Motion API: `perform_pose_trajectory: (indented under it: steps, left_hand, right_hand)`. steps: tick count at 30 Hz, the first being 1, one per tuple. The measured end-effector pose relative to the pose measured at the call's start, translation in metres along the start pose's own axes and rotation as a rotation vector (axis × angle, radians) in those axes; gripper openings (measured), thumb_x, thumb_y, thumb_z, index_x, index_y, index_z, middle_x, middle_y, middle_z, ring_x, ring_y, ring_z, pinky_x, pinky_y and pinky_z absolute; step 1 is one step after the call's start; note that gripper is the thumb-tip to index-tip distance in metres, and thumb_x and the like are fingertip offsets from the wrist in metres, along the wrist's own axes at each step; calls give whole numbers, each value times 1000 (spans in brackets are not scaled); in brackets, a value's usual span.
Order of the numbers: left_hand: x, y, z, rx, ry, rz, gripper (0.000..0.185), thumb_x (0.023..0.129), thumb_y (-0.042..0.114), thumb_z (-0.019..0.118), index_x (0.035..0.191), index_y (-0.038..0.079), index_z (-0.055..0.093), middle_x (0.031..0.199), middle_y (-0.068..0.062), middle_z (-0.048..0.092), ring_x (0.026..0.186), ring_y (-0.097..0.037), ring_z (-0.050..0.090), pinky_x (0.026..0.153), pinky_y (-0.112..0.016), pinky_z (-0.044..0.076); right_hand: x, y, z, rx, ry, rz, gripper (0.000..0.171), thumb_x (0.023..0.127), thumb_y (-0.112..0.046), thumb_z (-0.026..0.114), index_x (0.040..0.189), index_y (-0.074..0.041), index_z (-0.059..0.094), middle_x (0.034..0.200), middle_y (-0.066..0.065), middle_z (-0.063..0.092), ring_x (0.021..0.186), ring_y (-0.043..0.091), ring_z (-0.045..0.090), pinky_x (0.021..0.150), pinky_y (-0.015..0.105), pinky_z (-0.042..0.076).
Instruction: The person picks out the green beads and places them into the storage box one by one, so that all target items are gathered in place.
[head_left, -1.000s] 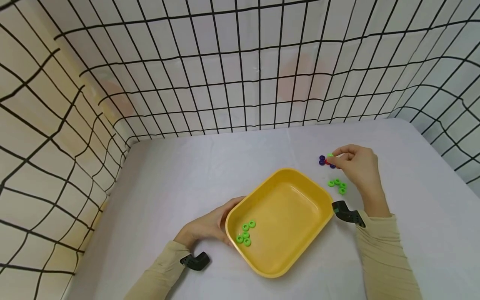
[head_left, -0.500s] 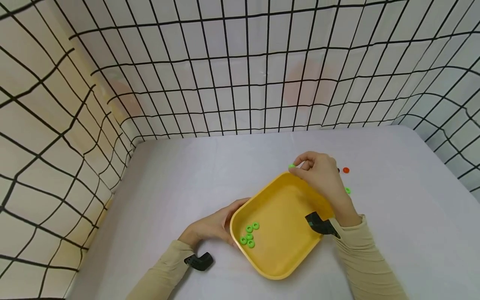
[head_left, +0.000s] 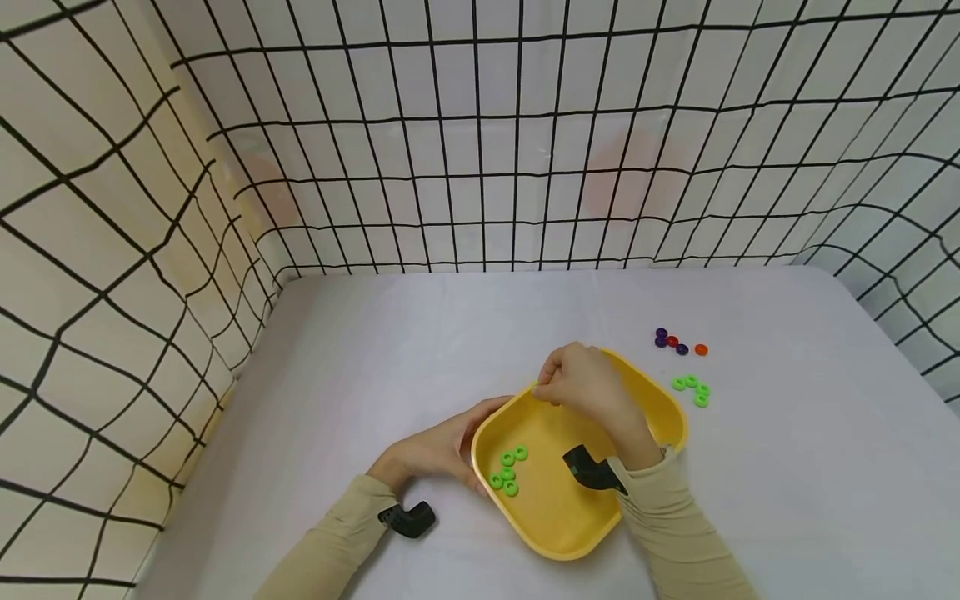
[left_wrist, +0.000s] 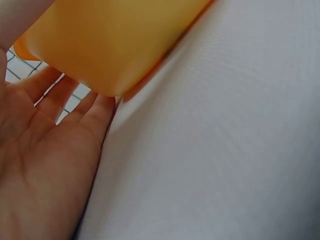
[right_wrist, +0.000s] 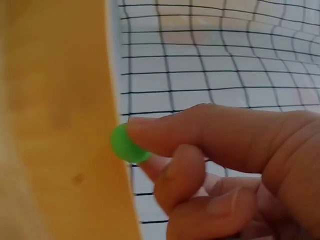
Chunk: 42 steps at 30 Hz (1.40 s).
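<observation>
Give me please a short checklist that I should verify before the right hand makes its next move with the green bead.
1. Green bead held by the right hand: ok, pinched at the fingertips.
2. Yellow tray steadied: ok, the left hand holds one corner.
3. Held bead fully inside the tray's rim: cannot tell; it overlaps the edge in the right wrist view.
4. Bare space inside the tray: ok, the green ring beads there cluster near the left hand.
5. No green ones left outside: not ok, loose green ring beads lie on the table.
6. Red beads and purple beads outside the tray: ok.
</observation>
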<state>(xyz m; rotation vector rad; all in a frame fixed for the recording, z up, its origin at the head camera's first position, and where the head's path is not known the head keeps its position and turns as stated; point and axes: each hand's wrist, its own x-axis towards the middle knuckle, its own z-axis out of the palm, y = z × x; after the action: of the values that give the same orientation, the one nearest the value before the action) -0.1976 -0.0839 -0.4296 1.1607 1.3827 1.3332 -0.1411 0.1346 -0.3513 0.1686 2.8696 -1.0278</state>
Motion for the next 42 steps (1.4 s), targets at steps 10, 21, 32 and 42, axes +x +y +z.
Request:
perform_pose_trajectory:
  steps: [10, 21, 32, 42]
  left_hand:
    - [0, -24, -5, 49, 35, -5, 107, 64, 22, 84, 146, 25, 16, 148, 0, 26, 132, -20, 28, 111, -31, 15]
    - [0, -23, -5, 59, 40, -29, 103, 65, 23, 84, 145, 25, 19, 147, 2, 27, 131, -17, 30, 110, -31, 18]
    - [-1, -25, -5, 60, 49, -11, 102, 65, 25, 84, 145, 23, 20, 147, -2, 29, 131, -18, 30, 110, -32, 16]
    - [1, -25, -3, 58, 39, 2, 104, 65, 25, 84, 145, 21, 19, 147, -3, 28, 132, -22, 29, 111, -31, 17]
  right_hand:
    - [-4, -2, 24, -104, -81, 14, 27, 73, -12, 67, 47, -11, 59, 39, -3, 50, 37, 9, 30, 38, 19, 19]
    - [-3, 1, 35, -143, -205, 38, 25, 73, -9, 72, 51, -10, 59, 45, 2, 57, 40, 13, 49, 39, 19, 29]
    - [-2, 1, 39, -207, -207, 21, 23, 73, -7, 72, 53, -7, 60, 44, 1, 54, 41, 13, 45, 40, 21, 27]
    - [-5, 0, 36, -282, -164, 73, 25, 71, -13, 75, 54, -9, 57, 45, -1, 47, 42, 14, 43, 39, 22, 28]
